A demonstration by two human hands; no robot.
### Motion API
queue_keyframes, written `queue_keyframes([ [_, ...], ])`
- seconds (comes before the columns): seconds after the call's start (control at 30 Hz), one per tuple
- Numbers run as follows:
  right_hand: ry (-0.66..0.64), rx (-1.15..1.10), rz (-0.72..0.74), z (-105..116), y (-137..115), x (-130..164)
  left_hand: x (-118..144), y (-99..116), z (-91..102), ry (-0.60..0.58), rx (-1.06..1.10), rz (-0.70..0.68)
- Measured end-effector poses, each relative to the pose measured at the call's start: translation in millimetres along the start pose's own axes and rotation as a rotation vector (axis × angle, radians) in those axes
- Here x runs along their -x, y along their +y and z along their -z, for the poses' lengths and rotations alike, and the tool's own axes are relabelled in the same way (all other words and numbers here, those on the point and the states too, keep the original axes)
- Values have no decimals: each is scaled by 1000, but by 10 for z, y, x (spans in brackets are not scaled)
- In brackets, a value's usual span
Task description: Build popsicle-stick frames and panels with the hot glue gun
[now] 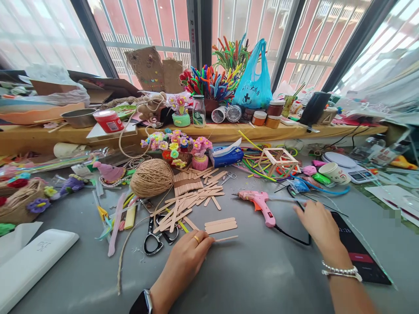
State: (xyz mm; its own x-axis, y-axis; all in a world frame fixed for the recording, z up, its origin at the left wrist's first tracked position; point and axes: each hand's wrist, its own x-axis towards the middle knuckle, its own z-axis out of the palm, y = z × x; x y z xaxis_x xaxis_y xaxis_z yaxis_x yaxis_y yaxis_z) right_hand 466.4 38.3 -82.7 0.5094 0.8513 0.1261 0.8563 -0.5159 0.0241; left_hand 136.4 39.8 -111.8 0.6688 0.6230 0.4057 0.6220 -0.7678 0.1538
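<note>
My left hand (186,257), with a gold ring and a dark watch on the wrist, rests on the grey table and pinches the end of a thin wooden stick (226,238). Just above it lie a few flat craft sticks side by side (221,225). My right hand (319,224), wearing a bead bracelet, lies flat with fingers loosely apart, holding nothing. It sits right of a pink glue gun (258,204) and over its black cord (291,237). A loose pile of craft sticks (190,198) spreads behind my left hand.
Black-handled scissors (157,237), a ball of twine (152,177), a wooden stick cube frame (277,160), a white cup (332,171) and a dark phone (358,250) lie around. A wooden shelf (229,129) behind holds jars, pipe-cleaner flowers and a blue bag.
</note>
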Motion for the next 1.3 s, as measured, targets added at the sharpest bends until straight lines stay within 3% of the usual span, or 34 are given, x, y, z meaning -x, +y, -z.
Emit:
queue_keyframes([
  [0.07, -183, 54, -48, -90, 116, -60, -2, 3, 4, -2, 2, -3],
  [0.2, -286, -1, -47, -165, 83, -79, -5, 12, 11, 1, 0, -4],
  [0.33, -151, 22, -114, -163, 49, -107, -9, 11, 7, -11, 5, 12],
  [0.43, -189, -16, -127, -214, 82, -151, -17, 11, 3, -12, 9, 17],
  [0.63, -224, -162, 97, -240, 47, -188, -29, 24, 24, 4, -11, 18],
  [0.87, -7, -555, 245, 6, -104, -47, -22, 22, 28, -15, -8, 14],
  [1.03, -1, -573, 195, 12, -122, -29, -25, 24, 22, -23, -10, 17],
  [1.17, -13, -426, 101, -66, -89, -44, -20, 19, 14, -17, -11, 10],
  [1.3, 141, -307, 16, -65, -149, -15, -13, 25, 12, 23, -19, 2],
])
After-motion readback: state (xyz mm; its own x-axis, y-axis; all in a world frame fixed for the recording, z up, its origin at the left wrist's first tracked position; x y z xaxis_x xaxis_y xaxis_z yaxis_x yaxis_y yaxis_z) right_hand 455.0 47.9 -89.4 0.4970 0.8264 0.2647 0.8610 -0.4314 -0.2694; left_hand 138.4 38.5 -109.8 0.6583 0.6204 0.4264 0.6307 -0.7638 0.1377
